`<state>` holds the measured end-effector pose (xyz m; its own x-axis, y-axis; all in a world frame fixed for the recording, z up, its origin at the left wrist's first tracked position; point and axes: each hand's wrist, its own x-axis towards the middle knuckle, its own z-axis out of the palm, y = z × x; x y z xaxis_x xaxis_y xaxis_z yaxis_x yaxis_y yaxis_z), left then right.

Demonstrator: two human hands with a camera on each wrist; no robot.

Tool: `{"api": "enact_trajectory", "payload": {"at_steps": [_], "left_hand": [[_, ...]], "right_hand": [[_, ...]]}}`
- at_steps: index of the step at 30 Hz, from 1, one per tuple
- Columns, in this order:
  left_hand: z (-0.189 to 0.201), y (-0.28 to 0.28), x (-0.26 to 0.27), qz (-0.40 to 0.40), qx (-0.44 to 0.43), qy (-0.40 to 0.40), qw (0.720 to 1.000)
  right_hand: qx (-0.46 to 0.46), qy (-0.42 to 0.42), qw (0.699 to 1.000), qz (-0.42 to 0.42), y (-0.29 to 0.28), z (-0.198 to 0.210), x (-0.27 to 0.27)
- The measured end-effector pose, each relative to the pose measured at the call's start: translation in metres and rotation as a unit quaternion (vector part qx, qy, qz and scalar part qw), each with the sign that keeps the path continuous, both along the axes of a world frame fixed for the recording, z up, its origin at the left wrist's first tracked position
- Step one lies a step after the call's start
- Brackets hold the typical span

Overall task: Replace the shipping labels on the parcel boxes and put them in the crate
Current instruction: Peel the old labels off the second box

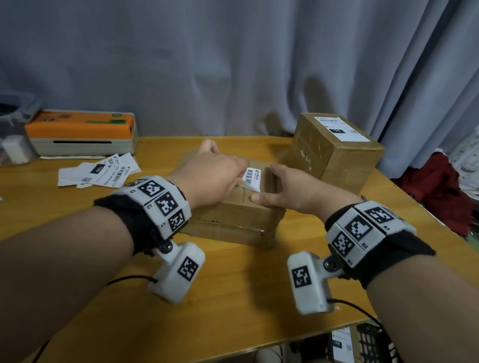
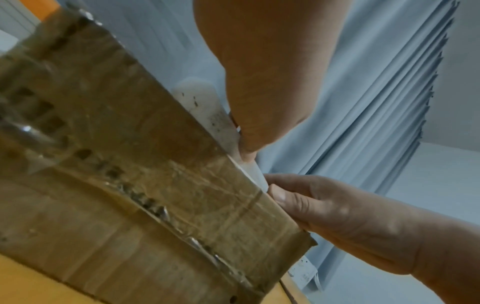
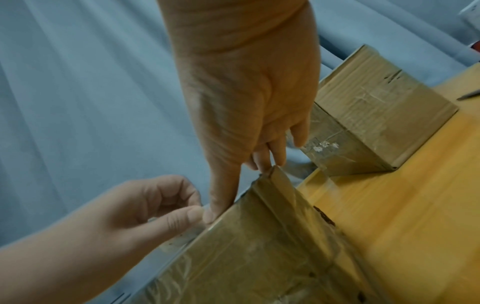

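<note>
A flat taped cardboard box [image 1: 230, 212] lies mid-table. My left hand [image 1: 238, 178] pinches a white barcode label [image 1: 253, 179] between thumb and forefinger, and the label's near end curls up off the box top. My right hand [image 1: 278, 184] presses down on the box's right part, thumb [image 1: 260, 198] straight along the top. In the left wrist view the label [image 2: 207, 109] stands up behind the box edge [image 2: 155, 164], under my left hand [image 2: 249, 135]. In the right wrist view the fingers [image 3: 278, 152] of my right hand touch the box [image 3: 259, 246].
A taller box [image 1: 335, 151] with a label [image 1: 340, 128] stands at the back right. An orange label printer [image 1: 81, 131] and loose labels [image 1: 98, 170] lie to the left. A black crate [image 1: 384, 361] holding a labelled box [image 1: 342, 347] sits below the table's front right edge.
</note>
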<state>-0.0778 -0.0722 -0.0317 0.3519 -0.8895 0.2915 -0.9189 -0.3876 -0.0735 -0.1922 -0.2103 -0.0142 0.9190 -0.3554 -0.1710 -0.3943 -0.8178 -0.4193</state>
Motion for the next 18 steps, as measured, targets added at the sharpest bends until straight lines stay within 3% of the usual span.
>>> {"api": "enact_trajectory", "payload": {"at_steps": [8,14,18], "left_hand": [[0.004,-0.001,0.014,0.048,-0.056,0.109,0.991],[-0.007,0.006,0.007,0.063,-0.102,0.120,0.986],[-0.006,0.010,0.005,0.076,-0.140,0.177,0.971]], "right_hand": [[-0.003,0.010,1.000,-0.012,-0.002,-0.005,0.003],[0.007,0.006,1.000,-0.022,-0.004,-0.005,0.004],[0.006,0.008,1.000,-0.021,-0.004,-0.005,0.002]]}}
